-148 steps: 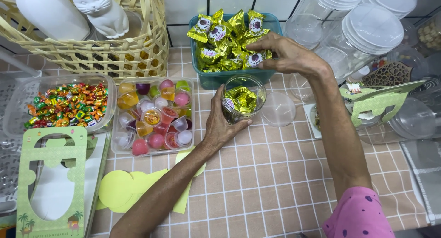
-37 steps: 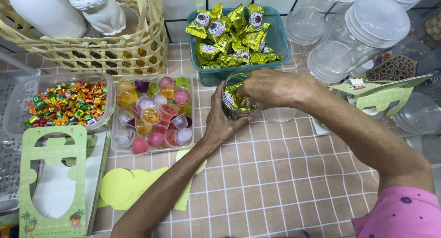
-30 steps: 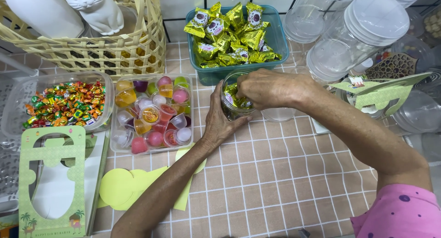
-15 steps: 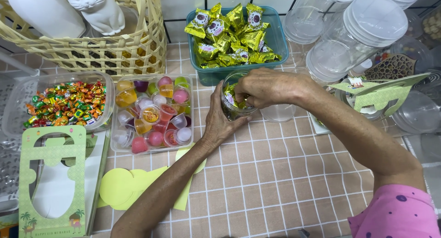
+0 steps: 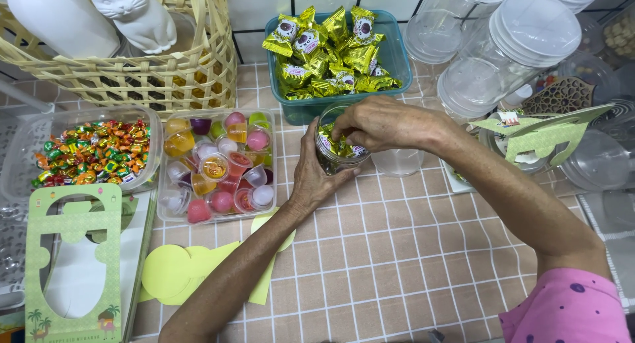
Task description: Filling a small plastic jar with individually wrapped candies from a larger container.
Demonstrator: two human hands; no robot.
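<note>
1. Small clear jar [image 5: 340, 154] stands mid-table, just near of the teal tub [image 5: 397, 58]; it looks light, stiff and slick, best gripped round the wall.
2. Gold packets [image 5: 331, 144] inside look light and crinkly.
3. Left hand [image 5: 311, 177] wraps the jar's left side, fingers clamped.
4. Right hand [image 5: 383, 125] arches over the mouth, fingertips bunched inside on a packet.

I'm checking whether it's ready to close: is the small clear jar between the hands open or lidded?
Open. The right hand reaches into the small clear jar among gold-wrapped candies, while the left hand steadies it.
</note>
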